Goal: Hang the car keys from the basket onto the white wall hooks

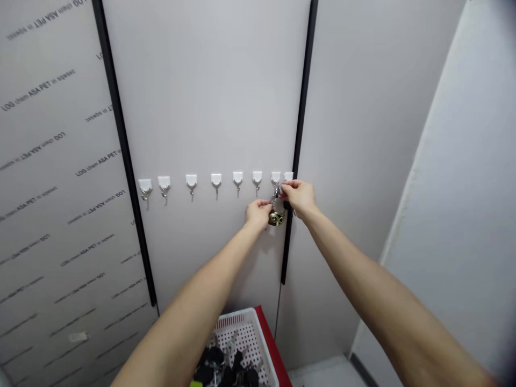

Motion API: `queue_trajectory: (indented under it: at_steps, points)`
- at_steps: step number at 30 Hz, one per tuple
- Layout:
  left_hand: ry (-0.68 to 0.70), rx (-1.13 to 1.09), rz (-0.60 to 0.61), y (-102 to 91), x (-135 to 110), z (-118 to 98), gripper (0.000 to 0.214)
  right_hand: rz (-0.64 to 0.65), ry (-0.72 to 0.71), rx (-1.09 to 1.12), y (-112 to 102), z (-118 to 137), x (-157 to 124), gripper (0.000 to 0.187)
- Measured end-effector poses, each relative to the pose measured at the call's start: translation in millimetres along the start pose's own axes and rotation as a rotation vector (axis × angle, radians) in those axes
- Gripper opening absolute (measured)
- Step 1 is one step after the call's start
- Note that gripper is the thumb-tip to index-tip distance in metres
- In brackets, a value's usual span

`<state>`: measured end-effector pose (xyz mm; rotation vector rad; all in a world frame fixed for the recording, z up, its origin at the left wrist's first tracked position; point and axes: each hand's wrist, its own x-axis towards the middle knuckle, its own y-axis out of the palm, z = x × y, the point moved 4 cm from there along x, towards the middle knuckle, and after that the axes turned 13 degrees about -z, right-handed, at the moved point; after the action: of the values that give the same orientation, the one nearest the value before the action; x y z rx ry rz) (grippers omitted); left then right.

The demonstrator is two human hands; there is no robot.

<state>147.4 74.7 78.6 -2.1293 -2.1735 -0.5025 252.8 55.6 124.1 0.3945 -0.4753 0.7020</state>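
Two bare forearms [193, 293] reach up & fwd from the bottom of the head view. Below them, nearest: white plastic basket [237, 318], holding a heap of black-headed keys [215, 357], w/ a red edge [273, 344] along its far R side; pale floor [326, 372] just beside it.

Hands together at the wall, close but not clamped on each other. L hand [257, 213] has fingers at the lower part of a key bunch [276, 218]; R hand [296, 196] pinches its upper end. Key bunch sits btwn both hands, brass-coloured oval fob lowest, metal ring & links above, reaching up to the second white hook from the R. Whether the ring is on that hook: cannot tell, fingers hide it.

Handling note: a short pinch near the ring gives best control, w/ the lower hand steadying the fob against swing.

Farther: row of eight white hooks [216, 180] across a grey wall panel [205, 97], black strip [300, 107] at its R edge, printed panel [52, 161] to the L.
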Motion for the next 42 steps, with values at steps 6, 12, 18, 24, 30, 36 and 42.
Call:
queue_trajectory:
  at_steps: [6, 12, 18, 24, 30, 36, 42]
  points:
    - [-0.015, 0.071, -0.06, 2.8, 8.0, 1.6, 0.011, 0.014, -0.051, -0.154, 5.3, -2.8, 9.8, 0.006]
    - [-0.024, 0.109, -0.059, 2.6, 8.4, 11.5, 0.015, 0.064, -0.102, -0.288, 9.6, -8.6, 10.5, 0.015]
    - [0.1, 0.221, -0.086, -18.3, 0.6, 17.8, 0.018, -0.007, -0.271, -0.398, -13.9, -8.1, -8.9, 0.023]
    - [0.153, 0.428, 0.072, -82.7, -57.7, 73.7, 0.019, 0.27, -0.22, -0.449, -40.7, -56.7, -96.9, 0.023]
    - [0.097, 0.767, 0.165, -150.9, -120.6, 135.8, 0.025, 0.761, -0.17, -0.512, -31.1, -120.5, -220.6, 0.023]
    - [0.071, 1.148, 0.339, -174.1, -167.1, 169.7, 0.035, 1.119, -0.224, -0.715, -21.0, -146.1, -290.9, 0.029]
    - [0.04, 1.208, 0.391, -179.5, -172.3, 179.1, 0.038, 1.123, -0.163, -0.774, -23.7, -155.6, -292.2, 0.026]
